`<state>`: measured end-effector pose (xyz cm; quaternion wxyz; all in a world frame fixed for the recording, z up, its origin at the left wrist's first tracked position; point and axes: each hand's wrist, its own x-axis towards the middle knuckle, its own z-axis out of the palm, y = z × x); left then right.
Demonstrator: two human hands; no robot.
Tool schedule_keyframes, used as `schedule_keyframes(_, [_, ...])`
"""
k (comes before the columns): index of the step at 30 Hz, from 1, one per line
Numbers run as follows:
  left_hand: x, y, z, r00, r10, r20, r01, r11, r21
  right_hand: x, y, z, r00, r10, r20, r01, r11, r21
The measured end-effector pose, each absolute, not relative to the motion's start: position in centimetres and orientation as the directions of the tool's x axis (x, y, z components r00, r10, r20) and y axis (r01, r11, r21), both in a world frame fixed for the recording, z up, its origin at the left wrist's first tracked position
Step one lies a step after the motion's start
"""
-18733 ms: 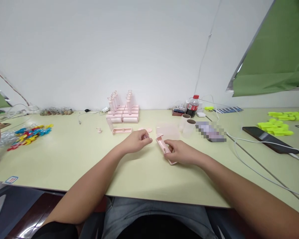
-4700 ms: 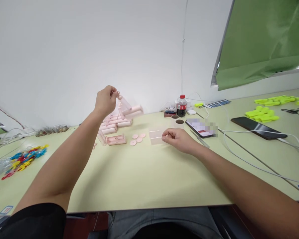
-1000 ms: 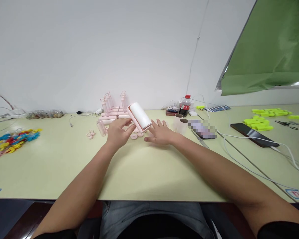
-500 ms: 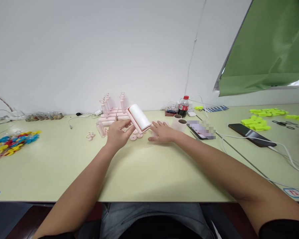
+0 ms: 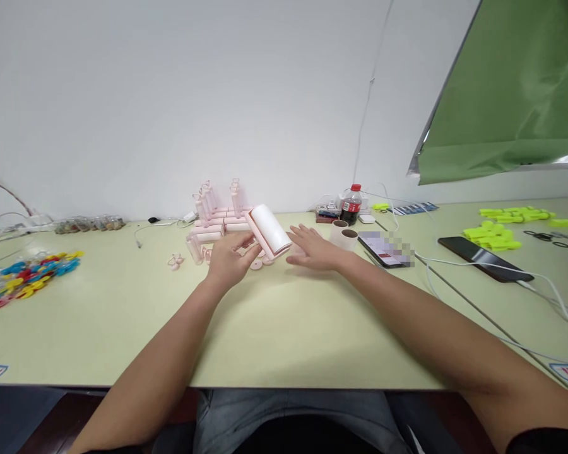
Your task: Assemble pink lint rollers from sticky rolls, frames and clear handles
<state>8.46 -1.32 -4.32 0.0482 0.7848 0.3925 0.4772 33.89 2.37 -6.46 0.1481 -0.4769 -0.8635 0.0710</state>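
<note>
My left hand (image 5: 230, 258) is closed on a lint roller (image 5: 271, 231), a white roll partly wrapped in a pink case, held tilted above the table. Its lower right end points toward my right hand (image 5: 312, 249), which is open with fingers spread, a little apart from the roller. Behind my left hand lie stacked pink-cased rollers (image 5: 236, 224). Clear pink tubes with loop tops (image 5: 207, 197) stand on and around the stack. Below the roller are small pink discs (image 5: 256, 265), partly hidden. Small pink loop pieces (image 5: 175, 261) lie to the left.
Two white rolls with brown cores (image 5: 343, 238) stand beyond my right wrist, near a cola bottle (image 5: 351, 205) and a phone (image 5: 385, 250). Another phone (image 5: 485, 259) with a white cable lies right, by neon yellow pieces (image 5: 492, 236). Colourful plastic pieces (image 5: 33, 274) lie left.
The whole view has shifted slightly, so everything sits a little lower and to the right. The left hand keeps the roller; the right hand stays open beside it.
</note>
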Motion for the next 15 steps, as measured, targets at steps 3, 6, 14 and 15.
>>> schedule_keyframes(3, [8.7, -1.2, -4.7, 0.243, 0.672, 0.700, 0.571, -0.682, 0.457, 33.0, 0.3, -5.9, -0.302, 0.849, 0.434, 0.607, 0.522, -0.599])
schedule_keyframes(6, [9.3, -1.2, -5.4, 0.225, 0.690, 0.688, 0.563, -0.668, 0.486, 31.9, -2.8, -5.7, -0.286, 0.910, 0.299, 0.226, 0.367, -0.902])
schedule_keyframes(14, [11.2, -2.6, -6.3, 0.368, 0.716, 0.593, 0.368, -0.698, 0.614, 31.8, -6.2, -6.5, -0.159, 0.952, 0.262, 0.028, 0.270, -0.962])
schedule_keyframes(15, [11.1, -2.7, -6.1, 0.333, 0.719, 0.610, 0.314, -0.695, 0.647, 32.0, -6.1, -6.5, -0.155, 0.954, 0.259, 0.043, 0.268, -0.962])
